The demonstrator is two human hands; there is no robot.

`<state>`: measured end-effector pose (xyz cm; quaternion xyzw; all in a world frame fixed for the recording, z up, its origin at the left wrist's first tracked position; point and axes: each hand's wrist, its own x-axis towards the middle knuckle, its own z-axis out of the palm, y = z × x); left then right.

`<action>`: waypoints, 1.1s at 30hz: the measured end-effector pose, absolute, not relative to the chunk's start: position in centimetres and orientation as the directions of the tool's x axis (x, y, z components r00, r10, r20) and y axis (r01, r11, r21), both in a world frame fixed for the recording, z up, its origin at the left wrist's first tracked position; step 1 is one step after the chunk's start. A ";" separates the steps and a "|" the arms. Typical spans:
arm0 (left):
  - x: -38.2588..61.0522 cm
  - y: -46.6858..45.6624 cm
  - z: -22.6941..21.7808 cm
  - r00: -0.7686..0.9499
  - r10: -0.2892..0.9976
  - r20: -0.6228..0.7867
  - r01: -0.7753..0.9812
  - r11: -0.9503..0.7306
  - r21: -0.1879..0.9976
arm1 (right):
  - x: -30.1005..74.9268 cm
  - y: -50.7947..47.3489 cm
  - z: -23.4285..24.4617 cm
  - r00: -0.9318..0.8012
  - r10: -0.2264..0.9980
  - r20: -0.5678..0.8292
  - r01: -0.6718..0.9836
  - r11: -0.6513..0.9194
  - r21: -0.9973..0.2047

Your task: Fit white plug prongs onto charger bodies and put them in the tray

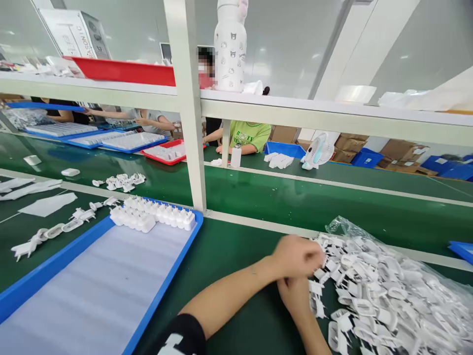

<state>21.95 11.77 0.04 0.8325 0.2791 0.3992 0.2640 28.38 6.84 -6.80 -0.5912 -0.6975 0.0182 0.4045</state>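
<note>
My left hand (298, 257) is closed, its fingers curled at the edge of a heap of white plastic parts (380, 291); any part inside it is hidden. Just beneath it, my right hand (293, 296) meets it, with its fingers hidden behind the left hand. Loose parts of the heap lie right beside both hands, some with thin prongs, some shaped like oval rings. To the left, a blue tray (162, 291) lined with white sheet holds rows of white plug-like pieces (158, 214) at its far end.
A clear plastic bag (351, 229) lies behind and over the heap. A shelf post (188, 123) rises beyond the tray, and the shelf carries a red tray (125, 71) and a white bottle (231, 49). Across the green conveyor (295, 197), people work near more trays and a small fan (318, 149).
</note>
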 end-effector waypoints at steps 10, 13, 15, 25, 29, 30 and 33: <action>12.2 17.2 -6.3 0.135 0.956 0.260 0.374 -0.292 0.880 | 27.6 7.0 -6.9 -0.053 0.873 0.485 0.819 0.316 -0.480; 12.7 17.5 -6.8 0.170 0.960 0.221 0.398 -0.272 0.876 | 27.2 7.1 -7.1 -0.115 0.879 0.462 0.798 0.359 -0.484; 13.0 17.5 -7.0 0.209 0.951 0.228 0.429 -0.299 0.852 | 26.9 7.2 -7.2 -0.153 0.884 0.442 0.777 0.384 -0.499; 13.2 16.2 -6.7 0.366 0.861 0.353 0.592 -0.508 0.626 | 26.6 7.1 -7.5 -0.160 0.885 0.436 0.769 0.389 -0.507; 13.0 16.3 -6.8 0.364 0.868 0.337 0.562 -0.494 0.664 | 26.7 7.0 -7.5 -0.164 0.882 0.442 0.766 0.396 -0.506; 13.0 16.3 -6.8 0.372 0.866 0.334 0.557 -0.496 0.667 | 26.8 7.0 -7.6 -0.164 0.883 0.440 0.766 0.395 -0.507; 13.1 16.3 -6.8 0.398 0.854 0.334 0.552 -0.514 0.657 | 27.0 7.0 -7.7 -0.163 0.877 0.452 0.762 0.403 -0.507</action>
